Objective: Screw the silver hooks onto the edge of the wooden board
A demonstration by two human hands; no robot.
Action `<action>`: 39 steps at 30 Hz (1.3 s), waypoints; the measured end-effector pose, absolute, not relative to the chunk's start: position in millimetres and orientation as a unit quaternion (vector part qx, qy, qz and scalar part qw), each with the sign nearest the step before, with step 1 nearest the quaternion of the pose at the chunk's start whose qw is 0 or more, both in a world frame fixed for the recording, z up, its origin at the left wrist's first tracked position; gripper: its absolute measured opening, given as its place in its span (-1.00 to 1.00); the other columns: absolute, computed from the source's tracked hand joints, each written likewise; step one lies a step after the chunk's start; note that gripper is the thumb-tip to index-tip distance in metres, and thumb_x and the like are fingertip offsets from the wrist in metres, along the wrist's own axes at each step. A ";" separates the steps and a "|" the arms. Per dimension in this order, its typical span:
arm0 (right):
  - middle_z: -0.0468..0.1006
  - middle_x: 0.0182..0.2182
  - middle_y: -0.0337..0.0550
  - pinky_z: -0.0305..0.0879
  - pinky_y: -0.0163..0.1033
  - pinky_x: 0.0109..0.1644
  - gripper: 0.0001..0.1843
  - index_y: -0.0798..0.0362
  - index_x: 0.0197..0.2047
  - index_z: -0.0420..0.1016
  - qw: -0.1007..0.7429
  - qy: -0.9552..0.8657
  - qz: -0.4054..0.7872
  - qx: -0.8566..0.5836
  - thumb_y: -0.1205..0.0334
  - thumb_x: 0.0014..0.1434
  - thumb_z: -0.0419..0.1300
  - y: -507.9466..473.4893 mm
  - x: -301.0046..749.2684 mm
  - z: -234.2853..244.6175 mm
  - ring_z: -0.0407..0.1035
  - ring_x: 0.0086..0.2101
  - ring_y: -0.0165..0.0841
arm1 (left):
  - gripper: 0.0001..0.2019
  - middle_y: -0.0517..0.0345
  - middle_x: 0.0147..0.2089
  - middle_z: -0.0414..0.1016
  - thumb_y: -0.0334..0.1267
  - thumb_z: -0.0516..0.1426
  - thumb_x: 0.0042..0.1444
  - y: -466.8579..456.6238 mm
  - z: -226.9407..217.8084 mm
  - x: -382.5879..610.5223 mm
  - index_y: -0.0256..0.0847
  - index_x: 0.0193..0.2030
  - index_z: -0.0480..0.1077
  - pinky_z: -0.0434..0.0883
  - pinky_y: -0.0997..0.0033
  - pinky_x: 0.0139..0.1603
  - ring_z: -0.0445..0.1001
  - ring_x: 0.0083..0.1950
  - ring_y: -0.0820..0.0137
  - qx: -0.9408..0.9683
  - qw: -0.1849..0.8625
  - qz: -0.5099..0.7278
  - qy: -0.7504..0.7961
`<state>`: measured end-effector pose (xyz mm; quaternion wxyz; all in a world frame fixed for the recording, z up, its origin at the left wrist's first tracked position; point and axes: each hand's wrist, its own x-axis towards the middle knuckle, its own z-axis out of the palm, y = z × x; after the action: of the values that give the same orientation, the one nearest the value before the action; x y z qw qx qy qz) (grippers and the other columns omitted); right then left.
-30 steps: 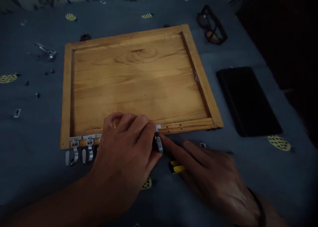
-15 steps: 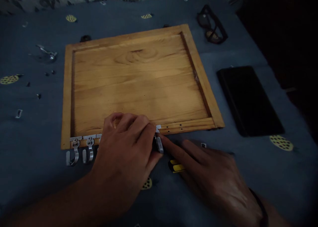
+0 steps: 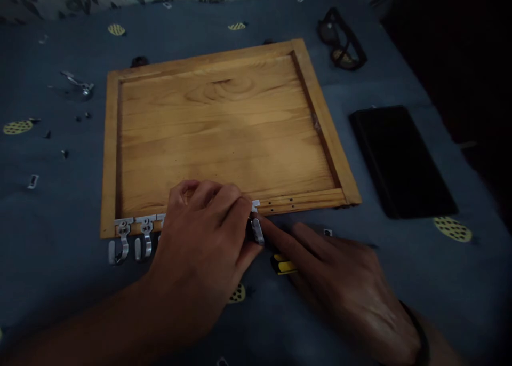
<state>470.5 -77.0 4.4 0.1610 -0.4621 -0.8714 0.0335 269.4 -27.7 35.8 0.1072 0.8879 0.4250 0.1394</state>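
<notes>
A wooden framed board (image 3: 224,131) lies on the blue cloth. Metal hooks are lined up along its near edge; one hook (image 3: 125,240) and another hook (image 3: 147,239) show at the left end. My left hand (image 3: 204,243) is closed over this edge, covering the middle of the row, its thumb and fingers on a metal hook (image 3: 257,230). Against that hook's right side rests the outstretched index finger of my right hand (image 3: 344,280). The right hand's other fingers are curled round a yellow-and-black handle (image 3: 285,264); the rest of that tool is hidden.
Small screws (image 3: 64,153) and a loose metal hook (image 3: 80,84) lie left of the board. To the right are a dark phone or tablet (image 3: 404,163) and black-framed glasses (image 3: 342,40). Several small screw holes (image 3: 291,200) mark the near edge's right part.
Both hands keep their places at the hook. The whole view has shifted very slightly; nothing has been picked up or let go.
</notes>
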 end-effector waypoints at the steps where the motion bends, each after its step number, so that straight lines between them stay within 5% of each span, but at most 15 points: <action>1: 0.43 -0.46 -0.34 0.23 -0.32 -0.54 -0.60 0.14 0.22 0.34 0.161 -0.872 0.034 -0.462 0.40 0.47 -0.17 -77.0 470.3 4.2 0.32 -0.62 -0.50 | -0.88 -0.04 -0.08 0.62 -0.33 0.25 0.19 -27.8 35.6 269.2 -0.29 -0.14 0.49 0.38 -0.07 0.01 0.53 -0.08 0.10 0.889 0.109 0.141 0.423; 39: 0.46 -0.44 -0.35 0.27 -0.33 -0.55 -0.62 0.11 0.21 0.32 0.158 -0.874 0.030 -0.459 0.39 0.48 -0.19 -76.7 470.7 5.8 0.40 -0.59 -0.49 | -0.86 -0.02 -0.09 0.60 -0.32 0.26 0.20 -27.6 33.0 268.6 -0.29 -0.12 0.48 0.36 -0.03 0.04 0.53 -0.06 0.12 0.889 0.105 0.148 0.421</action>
<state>470.7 -76.7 5.8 0.1579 -0.4587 -0.8739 0.0304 268.6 -27.6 33.0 0.1046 0.8889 0.4208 0.1481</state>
